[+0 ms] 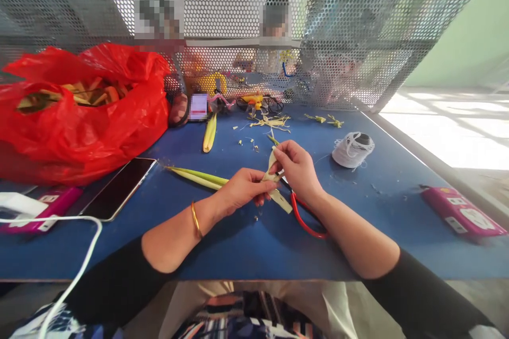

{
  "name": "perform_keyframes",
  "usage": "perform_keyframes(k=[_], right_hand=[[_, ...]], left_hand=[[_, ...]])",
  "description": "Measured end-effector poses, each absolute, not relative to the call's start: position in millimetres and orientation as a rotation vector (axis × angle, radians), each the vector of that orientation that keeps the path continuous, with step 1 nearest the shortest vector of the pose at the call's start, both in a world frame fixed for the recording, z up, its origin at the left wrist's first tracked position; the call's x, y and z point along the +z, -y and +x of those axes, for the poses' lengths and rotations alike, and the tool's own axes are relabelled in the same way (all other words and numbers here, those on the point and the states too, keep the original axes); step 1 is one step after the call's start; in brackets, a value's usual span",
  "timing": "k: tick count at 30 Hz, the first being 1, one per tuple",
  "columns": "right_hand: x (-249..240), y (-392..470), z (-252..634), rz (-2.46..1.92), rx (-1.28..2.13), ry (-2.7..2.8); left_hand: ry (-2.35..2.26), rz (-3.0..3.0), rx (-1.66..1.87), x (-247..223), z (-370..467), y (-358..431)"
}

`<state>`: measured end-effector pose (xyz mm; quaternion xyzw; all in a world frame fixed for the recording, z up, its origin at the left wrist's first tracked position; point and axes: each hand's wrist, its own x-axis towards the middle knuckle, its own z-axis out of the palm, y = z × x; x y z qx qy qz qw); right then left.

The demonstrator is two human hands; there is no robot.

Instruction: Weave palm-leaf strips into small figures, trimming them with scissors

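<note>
A pale, folded leaf strip (pixel 280 200) is pinched between my two hands above the middle of the blue table. My left hand (pixel 248 186) grips its lower fold between thumb and fingers. At its upper end, my right hand (pixel 296 165) pinches the strip with thumb and forefinger. Red-handled scissors (pixel 305 222) lie under my right wrist, their blades mostly hidden by the hands. Long green-yellow leaves (pixel 199 177) rest on the table behind my left hand. A spool of white thread (pixel 353 149) stands to the right of my right hand.
A red plastic bag (pixel 139 111) with dried husks fills the left side. Near it lie a phone (pixel 119 188), a magenta case and a white cable (pixel 89 259). Another magenta case (pixel 463 212) lies right. Behind are a husk piece (pixel 210 133), leaf scraps and a perforated metal screen (pixel 222 0).
</note>
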<state>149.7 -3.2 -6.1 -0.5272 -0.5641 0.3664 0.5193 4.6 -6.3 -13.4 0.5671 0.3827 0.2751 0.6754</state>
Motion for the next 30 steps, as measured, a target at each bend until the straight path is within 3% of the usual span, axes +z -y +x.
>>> perform_keyframes(k=[2, 8, 12, 17, 24, 30], right_hand=[[-4, 4, 152, -1.254, 0.706, 1.418], [10, 18, 157, -0.844, -0.424, 2.086], [2, 22, 146, -0.66, -0.759, 2.414], [-8, 21, 140, -0.699, -0.816, 2.432], [-9, 19, 145, -0.921, -0.651, 2.23], [-5, 24, 144, -0.766, -0.653, 2.252]], left_hand=[[-0.892, 1.208, 0.656, -12, 4, 5], [-1.027, 0.835, 0.952, -3, 0, -2], [-0.965, 0.761, 0.986, -1, 0, -3], [-0.936, 0.776, 0.968, -5, 2, -2], [-0.765, 0.88, 0.939, 0, -6, -6], [-0.864, 0.93, 0.992, 1, -8, -11]])
